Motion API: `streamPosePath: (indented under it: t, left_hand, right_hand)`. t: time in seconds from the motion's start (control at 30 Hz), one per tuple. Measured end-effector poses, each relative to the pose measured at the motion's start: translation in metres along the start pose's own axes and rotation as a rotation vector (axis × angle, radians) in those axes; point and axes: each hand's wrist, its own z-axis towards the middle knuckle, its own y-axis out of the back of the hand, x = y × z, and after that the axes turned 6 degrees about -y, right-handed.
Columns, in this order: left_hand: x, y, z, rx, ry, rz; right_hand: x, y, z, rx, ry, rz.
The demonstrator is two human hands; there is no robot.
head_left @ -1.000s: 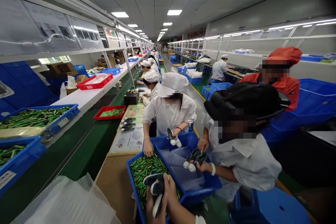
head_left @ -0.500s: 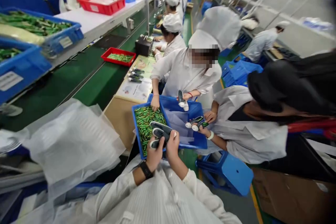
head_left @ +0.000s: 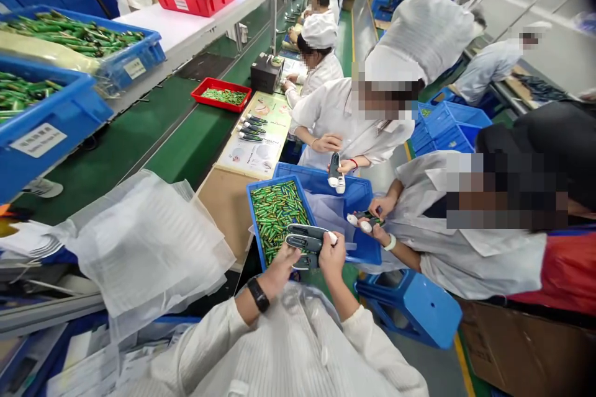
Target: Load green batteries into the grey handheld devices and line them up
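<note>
My right hand (head_left: 332,255) is closed round the right ends of three slim, dark grey-and-white handheld device casings (head_left: 305,242), stacked side by side. My left hand (head_left: 280,268), a black watch on its wrist, is slightly blurred; its fingers grip the left end of the lower casings. Both hands are over the near edge of a blue bin (head_left: 254,223) full of small green parts (head_left: 282,208). What the casings hold inside is too small to make out.
Opposite, one co-worker holds similar devices (head_left: 335,172); another at the right handles more (head_left: 365,222) over a larger blue bin (head_left: 372,248). A blue stool (head_left: 419,307) stands at the right. Plastic sheets (head_left: 153,248) lie at the left, beside the green conveyor (head_left: 162,155).
The casings have turned from slanted to nearly level, and my left hand has shifted toward their left end. The co-worker opposite has lifted a hand out of the green parts toward the held devices.
</note>
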Motion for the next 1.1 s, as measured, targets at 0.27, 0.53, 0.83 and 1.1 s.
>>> streamPosePath:
  t: [0.27,0.53,0.83,1.1]
  left_hand:
    - [-0.075,0.086,0.075,-0.02,-0.278,1.75]
    - [-0.071,0.084,0.097,0.118,-0.25,1.813]
    - [-0.09,0.013,-0.002,0.093,-0.43,0.817]
    - [-0.082,-0.042,-0.074,0.403,-0.758,1.092]
  right_hand:
    - [0.024,0.075,0.015,0.398,0.188,-0.233]
    - [0.067,0.077,0.011,0.516,0.327,-0.369]
    - [0.074,0.088,0.002,0.479,0.312,-0.419]
    - [0.076,0.085,-0.008,0.335,0.214,-0.36]
